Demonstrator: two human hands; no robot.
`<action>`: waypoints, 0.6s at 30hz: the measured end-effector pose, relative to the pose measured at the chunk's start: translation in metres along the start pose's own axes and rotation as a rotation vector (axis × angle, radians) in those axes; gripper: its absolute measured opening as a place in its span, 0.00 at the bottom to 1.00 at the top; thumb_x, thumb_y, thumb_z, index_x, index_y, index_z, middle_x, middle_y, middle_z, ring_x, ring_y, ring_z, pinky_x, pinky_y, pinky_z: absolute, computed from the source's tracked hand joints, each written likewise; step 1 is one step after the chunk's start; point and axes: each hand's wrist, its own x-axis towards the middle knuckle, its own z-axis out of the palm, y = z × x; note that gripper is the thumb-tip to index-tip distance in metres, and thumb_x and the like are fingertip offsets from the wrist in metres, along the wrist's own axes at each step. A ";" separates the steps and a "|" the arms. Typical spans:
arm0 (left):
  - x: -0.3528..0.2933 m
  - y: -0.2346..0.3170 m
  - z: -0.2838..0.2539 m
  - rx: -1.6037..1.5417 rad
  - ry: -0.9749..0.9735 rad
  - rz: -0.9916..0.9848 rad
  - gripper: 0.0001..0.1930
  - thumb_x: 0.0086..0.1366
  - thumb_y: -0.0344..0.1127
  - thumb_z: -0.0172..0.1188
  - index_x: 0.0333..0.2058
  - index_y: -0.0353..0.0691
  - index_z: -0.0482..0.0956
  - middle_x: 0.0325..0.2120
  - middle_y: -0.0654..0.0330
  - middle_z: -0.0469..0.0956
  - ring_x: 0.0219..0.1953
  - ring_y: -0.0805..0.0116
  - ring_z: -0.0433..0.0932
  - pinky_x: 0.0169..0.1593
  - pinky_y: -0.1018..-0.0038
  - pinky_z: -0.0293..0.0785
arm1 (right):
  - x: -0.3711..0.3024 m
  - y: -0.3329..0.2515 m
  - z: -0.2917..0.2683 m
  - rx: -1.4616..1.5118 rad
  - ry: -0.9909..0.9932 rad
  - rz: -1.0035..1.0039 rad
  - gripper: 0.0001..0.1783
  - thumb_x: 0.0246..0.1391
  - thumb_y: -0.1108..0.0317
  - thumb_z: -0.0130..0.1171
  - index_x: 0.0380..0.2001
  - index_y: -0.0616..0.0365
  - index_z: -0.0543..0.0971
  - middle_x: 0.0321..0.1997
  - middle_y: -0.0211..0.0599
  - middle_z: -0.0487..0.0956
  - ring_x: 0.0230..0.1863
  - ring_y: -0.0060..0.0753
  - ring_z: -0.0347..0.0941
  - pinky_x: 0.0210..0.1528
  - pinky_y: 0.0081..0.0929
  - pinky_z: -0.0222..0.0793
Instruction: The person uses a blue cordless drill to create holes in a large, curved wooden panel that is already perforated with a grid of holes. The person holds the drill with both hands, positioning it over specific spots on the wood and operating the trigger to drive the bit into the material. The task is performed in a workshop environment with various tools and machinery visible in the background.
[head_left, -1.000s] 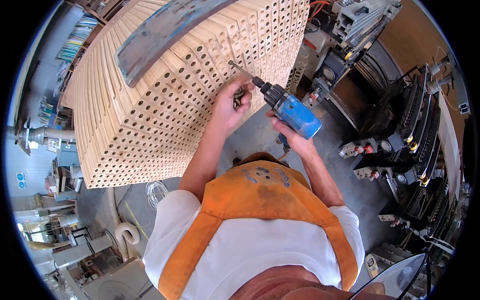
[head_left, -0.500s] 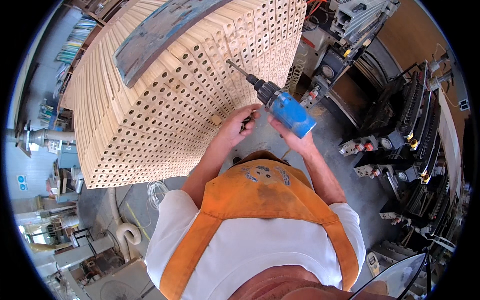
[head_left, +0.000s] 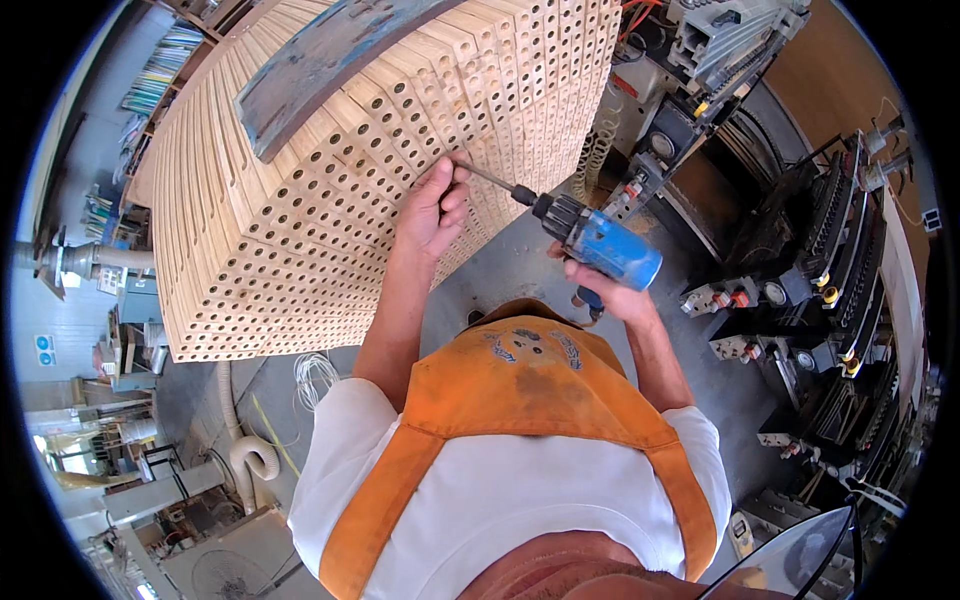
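Far left: stack of wood strips (head_left: pixel 330 235), pale, bare, matt, grain showing. On top, curved plate (head_left: pixel 335 75): blue paint worn blotchy, dull; base material unclear. Drill (head_left: pixel 615 252): blue casing scuffed, slight sheen, plastic or metal uncertain; chuck (head_left: pixel 565 218) black; bit (head_left: pixel 487 178) dull metal. Near: apron (head_left: pixel 530 385), orange cloth, matt, stained; shirt (head_left: pixel 530 490), white, soft cloth. Floor (head_left: pixel 700 370): grey, hard, matt. Left: ribbed hose (head_left: pixel 237 450), plastic-looking. Far right: rail (head_left: pixel 705 45), bare silvery metal.

Bit tip (head_left: pixel 462 165) hidden at left hand (head_left: pixel 435 212); palm contents unclear. Right hand (head_left: pixel 607 286) partly covers blue drill (head_left: pixel 617 248) grip. Curved board (head_left: pixel 330 72) at wood stack's (head_left: pixel 250 285) top edge, cut off by frame.
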 end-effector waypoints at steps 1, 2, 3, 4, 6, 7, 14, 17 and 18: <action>-0.001 -0.001 0.006 0.058 0.023 -0.004 0.13 0.69 0.42 0.53 0.42 0.38 0.76 0.27 0.67 0.71 0.19 0.84 0.62 0.18 0.88 0.57 | -0.002 -0.006 0.001 0.137 0.011 0.054 0.17 0.50 0.71 0.63 0.45 0.59 0.78 0.39 0.35 0.80 0.35 0.20 0.73 0.36 0.20 0.71; -0.001 -0.001 0.007 0.110 0.024 -0.011 0.13 0.69 0.42 0.53 0.41 0.38 0.75 0.27 0.67 0.70 0.19 0.84 0.62 0.18 0.88 0.57 | 0.000 -0.003 -0.003 0.155 -0.005 0.056 0.17 0.50 0.70 0.63 0.45 0.59 0.78 0.39 0.36 0.80 0.34 0.21 0.73 0.36 0.20 0.71; 0.000 -0.002 0.007 0.162 0.026 -0.019 0.13 0.69 0.43 0.53 0.40 0.38 0.75 0.26 0.67 0.70 0.19 0.84 0.62 0.18 0.88 0.57 | 0.002 0.001 -0.009 0.174 -0.020 0.059 0.17 0.50 0.70 0.63 0.45 0.59 0.78 0.39 0.36 0.80 0.34 0.21 0.73 0.35 0.20 0.71; 0.000 -0.003 0.009 0.212 0.026 -0.032 0.13 0.69 0.43 0.52 0.39 0.38 0.75 0.25 0.67 0.69 0.19 0.84 0.62 0.18 0.88 0.56 | 0.003 0.003 -0.012 0.191 -0.032 0.064 0.17 0.50 0.69 0.63 0.45 0.59 0.78 0.39 0.36 0.80 0.33 0.21 0.73 0.35 0.20 0.71; 0.003 -0.004 0.016 0.282 0.061 -0.037 0.14 0.69 0.44 0.53 0.38 0.38 0.75 0.25 0.67 0.69 0.18 0.83 0.61 0.17 0.87 0.56 | 0.002 0.003 -0.010 0.204 0.024 0.077 0.17 0.49 0.68 0.64 0.44 0.59 0.78 0.39 0.36 0.80 0.32 0.22 0.73 0.36 0.21 0.71; 0.004 -0.003 0.020 0.317 0.079 -0.036 0.14 0.69 0.44 0.53 0.37 0.38 0.75 0.25 0.67 0.69 0.18 0.83 0.61 0.17 0.87 0.55 | 0.001 0.005 -0.010 0.202 0.027 0.072 0.17 0.50 0.68 0.64 0.44 0.59 0.78 0.40 0.36 0.81 0.33 0.21 0.73 0.36 0.22 0.71; 0.012 -0.005 0.024 0.244 0.132 -0.018 0.15 0.69 0.45 0.53 0.41 0.38 0.74 0.24 0.68 0.68 0.18 0.83 0.61 0.17 0.87 0.55 | -0.007 0.009 0.009 -0.168 0.079 0.079 0.19 0.53 0.68 0.63 0.49 0.54 0.76 0.44 0.30 0.81 0.43 0.22 0.75 0.42 0.23 0.71; 0.015 -0.002 0.032 0.176 0.113 0.047 0.15 0.69 0.45 0.52 0.44 0.38 0.74 0.25 0.68 0.68 0.20 0.82 0.62 0.18 0.87 0.56 | 0.001 0.008 0.031 -0.059 0.146 0.000 0.16 0.53 0.70 0.64 0.47 0.55 0.78 0.42 0.28 0.81 0.38 0.19 0.73 0.40 0.22 0.70; 0.017 -0.001 0.031 0.127 0.074 0.063 0.16 0.69 0.45 0.52 0.45 0.38 0.73 0.26 0.68 0.68 0.21 0.82 0.62 0.18 0.87 0.56 | 0.005 0.007 0.037 -0.038 0.174 -0.016 0.15 0.52 0.70 0.64 0.45 0.55 0.79 0.41 0.28 0.81 0.35 0.18 0.72 0.38 0.21 0.70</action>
